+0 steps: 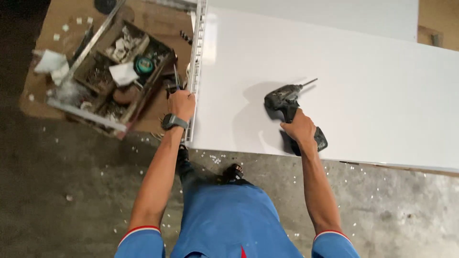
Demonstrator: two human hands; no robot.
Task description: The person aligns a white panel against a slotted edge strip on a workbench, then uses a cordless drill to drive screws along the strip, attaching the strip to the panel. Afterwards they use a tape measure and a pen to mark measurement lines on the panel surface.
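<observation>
While the right hand (300,128) is wrapped tight round the grip of a dark cordless drill (290,111) lying on the white panel (363,86), its bit points up and away from the fingers. The left hand (181,103), a watch (173,121) on its wrist, is closed on a thin dark tool (176,76) at the panel's left edge, with a cluttered wooden tray (114,67) just beyond and to its left.

A dark, worn cordless drill (291,112) is laid on its side on the white panel (363,86), its bit pointed up and to the right. Its handle is gripped from below. A small dark tool (175,81) is held upright at the panel's left edge.
</observation>
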